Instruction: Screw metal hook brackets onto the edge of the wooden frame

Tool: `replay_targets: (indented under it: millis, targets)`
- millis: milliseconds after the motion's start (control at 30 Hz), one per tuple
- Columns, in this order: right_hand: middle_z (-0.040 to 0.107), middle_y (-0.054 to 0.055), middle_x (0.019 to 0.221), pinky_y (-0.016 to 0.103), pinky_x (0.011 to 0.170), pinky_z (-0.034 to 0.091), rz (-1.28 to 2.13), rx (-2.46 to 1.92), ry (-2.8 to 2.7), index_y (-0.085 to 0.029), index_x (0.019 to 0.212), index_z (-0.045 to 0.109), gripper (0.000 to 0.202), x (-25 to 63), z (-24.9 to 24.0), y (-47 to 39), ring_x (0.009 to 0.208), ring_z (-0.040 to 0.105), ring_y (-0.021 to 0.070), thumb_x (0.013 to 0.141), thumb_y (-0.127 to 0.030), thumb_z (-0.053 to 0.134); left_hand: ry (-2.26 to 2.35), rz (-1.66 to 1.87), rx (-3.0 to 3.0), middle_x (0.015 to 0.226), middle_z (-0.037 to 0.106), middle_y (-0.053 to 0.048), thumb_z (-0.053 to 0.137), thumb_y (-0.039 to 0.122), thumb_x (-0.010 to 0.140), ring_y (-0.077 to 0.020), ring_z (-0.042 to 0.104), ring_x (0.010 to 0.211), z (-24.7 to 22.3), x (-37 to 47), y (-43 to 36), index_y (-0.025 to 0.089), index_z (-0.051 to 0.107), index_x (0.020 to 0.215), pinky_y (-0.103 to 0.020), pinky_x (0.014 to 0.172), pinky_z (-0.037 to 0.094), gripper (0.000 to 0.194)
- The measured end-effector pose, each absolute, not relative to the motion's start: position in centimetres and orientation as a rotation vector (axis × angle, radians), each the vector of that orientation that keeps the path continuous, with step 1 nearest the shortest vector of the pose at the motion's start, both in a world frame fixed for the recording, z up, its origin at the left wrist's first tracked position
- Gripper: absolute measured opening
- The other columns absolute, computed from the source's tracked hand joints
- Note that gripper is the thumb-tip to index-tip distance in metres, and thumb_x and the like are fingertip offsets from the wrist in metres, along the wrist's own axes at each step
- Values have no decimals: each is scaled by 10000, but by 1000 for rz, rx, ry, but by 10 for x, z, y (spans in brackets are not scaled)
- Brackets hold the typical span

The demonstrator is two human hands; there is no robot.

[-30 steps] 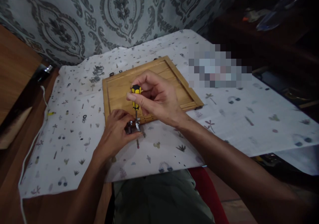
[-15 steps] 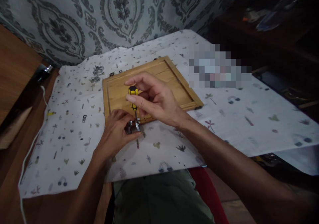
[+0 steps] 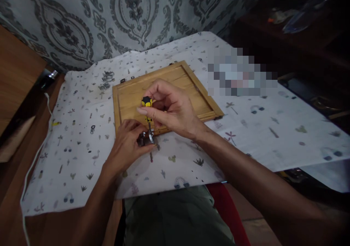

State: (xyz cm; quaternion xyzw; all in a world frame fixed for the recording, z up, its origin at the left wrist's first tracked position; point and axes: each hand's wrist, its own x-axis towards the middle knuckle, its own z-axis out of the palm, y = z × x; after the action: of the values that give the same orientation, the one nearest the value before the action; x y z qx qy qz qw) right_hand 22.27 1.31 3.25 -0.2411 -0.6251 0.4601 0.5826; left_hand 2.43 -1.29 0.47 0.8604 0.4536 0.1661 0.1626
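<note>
If the screwdriver (image 3: 148, 104) tilts in that light pinch, I'd guess its tip could skid off the metal fitting (image 3: 151, 138) and scratch the wooden panel (image 3: 131, 93). The right hand (image 3: 173, 109) grips the handle between thumb and curled fingers; the left hand (image 3: 128, 140), half closed, holds the metal fitting at the panel's near edge, beneath the right.

A person's bare left hand (image 3: 128, 140) and bare right hand (image 3: 175, 107) have slim fingers; the forearms (image 3: 240, 162) are bare and slender. A dark grey-green cloth garment (image 3: 177, 217), lightly creased, covers the lap; its cut is unclear.
</note>
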Motion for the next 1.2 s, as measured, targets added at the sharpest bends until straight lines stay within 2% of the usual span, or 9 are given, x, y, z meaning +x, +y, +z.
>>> replay_targets:
  millis: [133, 267, 467, 767, 1033, 1200]
  targets:
    - [595, -42, 816, 183, 431, 443, 1059, -551, -1472, -209, 989, 637, 270, 222, 32, 14, 546, 514, 59, 905, -408, 800, 1306, 472, 2467, 1131, 692, -68, 865, 526, 824, -309, 581, 1134, 5, 24, -13, 226, 733, 1043, -510, 1025, 490, 394]
    - [617, -33, 846, 169, 424, 392, 1009, -541, -1488, -172, 1031, 679, 271, 222, 34, 13, 506, 500, 23, 960, -428, 733, 1310, 465, 2470, 1108, 685, -62, 889, 496, 807, -300, 583, 1109, 6, 25, -14, 221, 736, 1037, -497, 1007, 490, 389]
    - [658, -17, 841, 224, 405, 421, 965, -670, -1398, -230, 987, 727, 255, 225, 40, 8, 481, 518, 62, 916, -468, 782, 1322, 455, 2438, 1091, 677, -49, 892, 484, 805, -296, 578, 1102, 8, 26, -15, 234, 736, 1027, -495, 994, 485, 369]
    - [607, -37, 836, 160, 420, 351, 1001, -573, -1439, -171, 1013, 694, 381, 219, 31, 13, 502, 441, 14, 927, -539, 748, 1326, 443, 2438, 1120, 689, -53, 847, 511, 844, -298, 577, 1124, 8, 25, -14, 244, 726, 1032, -502, 1011, 487, 348]
    - [603, -39, 816, 161, 409, 362, 1003, -565, -1419, -164, 996, 698, 384, 218, 32, 13, 482, 439, 13, 912, -533, 766, 1306, 462, 2451, 1096, 692, -57, 871, 492, 825, -301, 584, 1105, 8, 26, -14, 227, 730, 1010, -513, 1010, 488, 353]
    - [619, -30, 851, 137, 430, 413, 984, -573, -1483, -182, 985, 671, 356, 220, 33, 12, 538, 509, 26, 933, -527, 742, 1317, 451, 2450, 1098, 687, -58, 854, 498, 839, -308, 579, 1127, 8, 26, -14, 236, 738, 1023, -514, 1023, 485, 341]
